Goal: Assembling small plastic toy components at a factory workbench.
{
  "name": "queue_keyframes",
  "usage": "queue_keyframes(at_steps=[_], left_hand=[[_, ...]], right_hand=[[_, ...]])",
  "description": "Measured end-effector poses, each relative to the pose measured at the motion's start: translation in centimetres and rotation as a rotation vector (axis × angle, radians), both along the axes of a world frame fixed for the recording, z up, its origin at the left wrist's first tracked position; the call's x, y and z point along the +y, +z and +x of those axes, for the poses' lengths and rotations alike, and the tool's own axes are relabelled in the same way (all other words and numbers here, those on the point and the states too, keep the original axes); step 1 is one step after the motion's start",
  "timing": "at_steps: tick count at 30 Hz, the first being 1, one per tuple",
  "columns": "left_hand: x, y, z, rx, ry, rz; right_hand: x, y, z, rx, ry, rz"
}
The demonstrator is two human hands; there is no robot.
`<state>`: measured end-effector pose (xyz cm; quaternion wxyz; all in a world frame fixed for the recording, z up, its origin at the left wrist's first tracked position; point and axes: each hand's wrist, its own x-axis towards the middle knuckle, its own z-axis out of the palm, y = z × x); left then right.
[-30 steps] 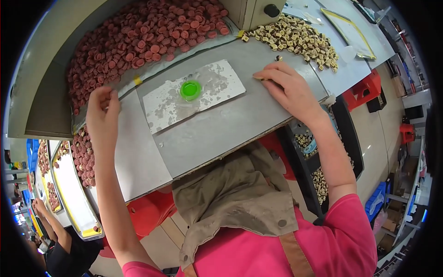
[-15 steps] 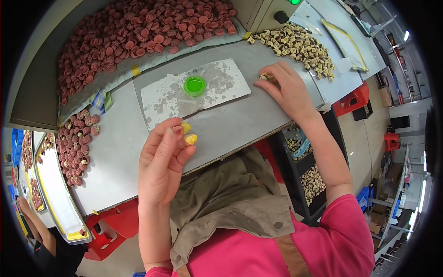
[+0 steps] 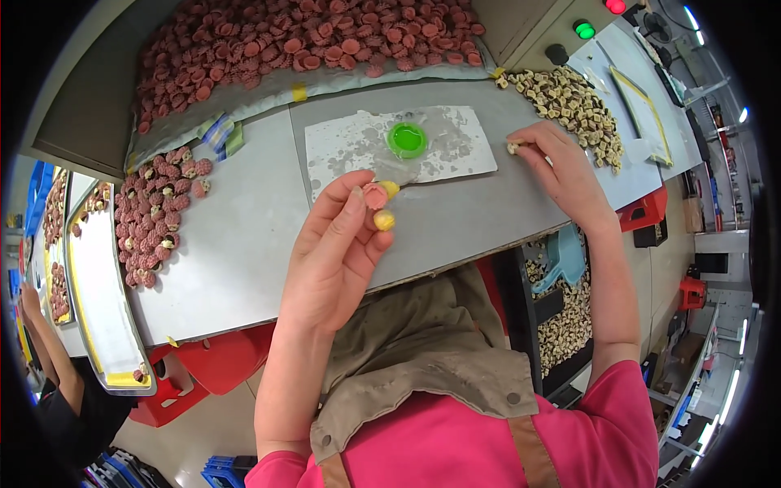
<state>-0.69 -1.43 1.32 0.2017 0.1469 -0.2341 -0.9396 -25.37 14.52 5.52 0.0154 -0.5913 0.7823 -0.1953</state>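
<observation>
Head view shows us our left hand (image 3: 338,256) raised over the grey table (image 3: 244,244), its thumb and forefinger pinched on a small pink ridged cap (image 3: 375,195); two of its fingertips (image 3: 385,220) wear yellow covers. The cap sits just at those fingertips, above the near edge of a worn white sheet (image 3: 366,146) that carries a green round dish (image 3: 407,140). Our right hand (image 3: 557,167) rests on the table just beside the sheet's right end, fingers closed on a small beige piece (image 3: 514,147) drawn from the heap of beige pieces (image 3: 573,106) beyond it. We see a long bed of pink caps (image 3: 301,41) along the far side and a smaller pile of pink caps (image 3: 154,215) at the left, well apart from both hands. At the lower left, another person's arm (image 3: 45,350) reaches beside a yellow-rimmed tray (image 3: 98,325).
</observation>
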Motion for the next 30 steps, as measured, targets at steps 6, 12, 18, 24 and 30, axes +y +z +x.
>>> queue_keyframes(at_steps=[6,12,18,24,30], left_hand=[[0.5,0.5,-0.1,-0.092,0.033,-0.05],[0.3,0.4,0.2,-0.056,-0.016,-0.032],[0.0,0.3,0.2,-0.057,-0.055,-0.047],[0.4,0.6,0.3,-0.115,-0.002,-0.076],[0.8,0.6,0.2,-0.115,0.0,-0.06]], right_hand=[[-5.4,0.7,4.4,-0.161,0.139,-0.268],[-8.6,-1.3,5.3,0.014,0.205,-0.243],[-9.0,-2.3,5.6,0.13,0.239,-0.265],[-8.1,-1.6,5.2,-0.05,0.233,-0.218],[-7.0,-0.8,8.2,-0.867,0.098,-0.348]])
